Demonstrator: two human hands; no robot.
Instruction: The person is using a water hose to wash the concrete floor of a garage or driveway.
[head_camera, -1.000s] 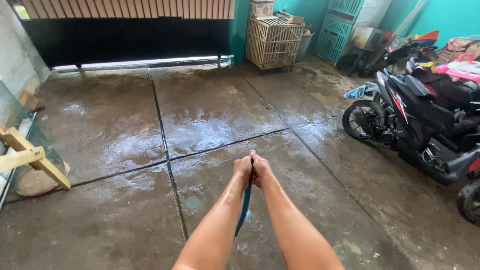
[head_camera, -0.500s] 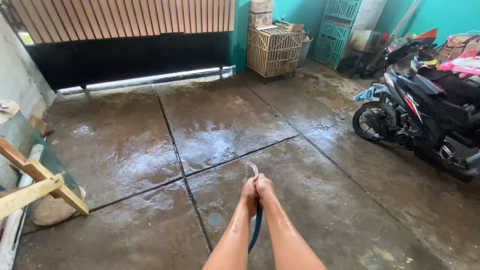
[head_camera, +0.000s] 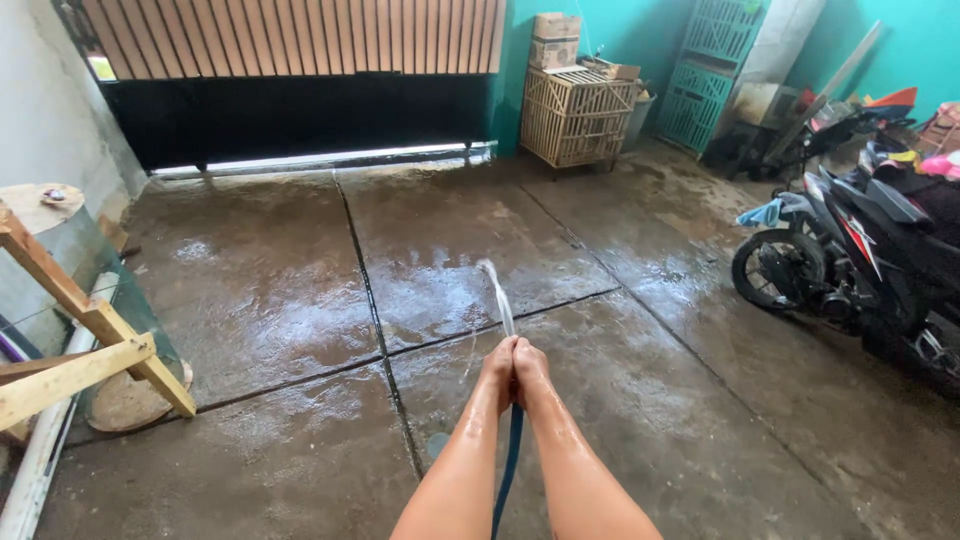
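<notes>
Floor: wet concrete slab (head_camera: 280, 300), divided by dark joints, glossy with standing water.
Background: black sliding gate (head_camera: 290, 115) with vertical wooden slats above; teal wall behind.
Left hand: left hand (head_camera: 499, 368) clenched around the hose end, pressed against the other hand.
Right hand: right hand (head_camera: 530, 368) clenched on the same hose end, thumb side touching the left hand.
Hose: blue hose (head_camera: 508, 470) runs down between both wet forearms toward the bottom edge; its outlet is hidden inside the joined hands.
Water jet: thin stream of water (head_camera: 498, 295) leaves the hands and arcs forward and slightly left over the slab.
Right side: black scooter (head_camera: 860, 260) parked on the slab, well apart from the hands; blue cloth (head_camera: 765, 212) lying over its front.
Far side: pale slatted crate (head_camera: 578, 115) with cardboard boxes (head_camera: 556, 40) on top; teal plastic crates (head_camera: 715, 75) stacked beside it.
Left side: wooden frame (head_camera: 85, 340) leaning near a glass pane (head_camera: 95, 290) at the wall.
</notes>
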